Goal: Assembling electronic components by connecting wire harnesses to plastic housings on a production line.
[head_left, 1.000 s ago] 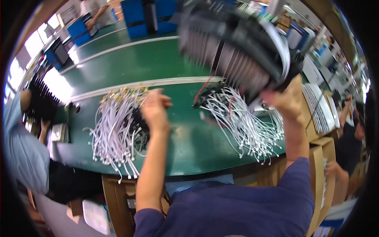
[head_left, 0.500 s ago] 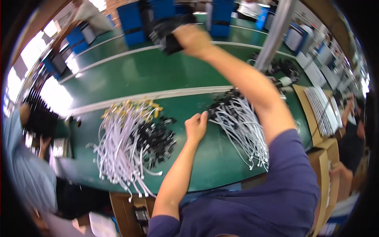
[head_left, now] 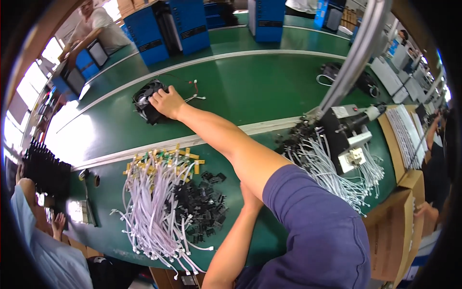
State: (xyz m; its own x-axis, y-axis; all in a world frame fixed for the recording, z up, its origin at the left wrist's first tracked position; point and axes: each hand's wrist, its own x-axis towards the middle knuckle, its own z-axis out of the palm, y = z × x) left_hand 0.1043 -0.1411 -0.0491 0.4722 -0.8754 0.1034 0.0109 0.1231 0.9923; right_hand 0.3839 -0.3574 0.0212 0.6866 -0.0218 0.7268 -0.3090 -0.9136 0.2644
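On the green belt, a round black cooling fan [head_left: 147, 100] with thin wires and white connectors lies under my right hand [head_left: 166, 102]. The fingers are bent onto its near right side, with the thumb raised. My right arm stretches across the view to the left. Below it is my left hand [head_left: 250, 196], close to the near table surface; its fingers are hidden behind my right arm. Left of that hand lies a heap of small black clips [head_left: 204, 207], beside a bundle of white cables [head_left: 154, 216] with yellow-tagged ends.
A second white cable bundle [head_left: 322, 166] lies at right, by a black box with a white socket [head_left: 352, 160] and a metal pole [head_left: 358, 58]. Blue boxes [head_left: 187, 24] stand across the belt. Cartons [head_left: 392, 236] are at right. A co-worker [head_left: 43, 241] sits at left.
My right hand, blurred with a black object at the far side before, is now nearer and further left, on the fan. My left hand has slipped behind my right arm. The view has shifted.
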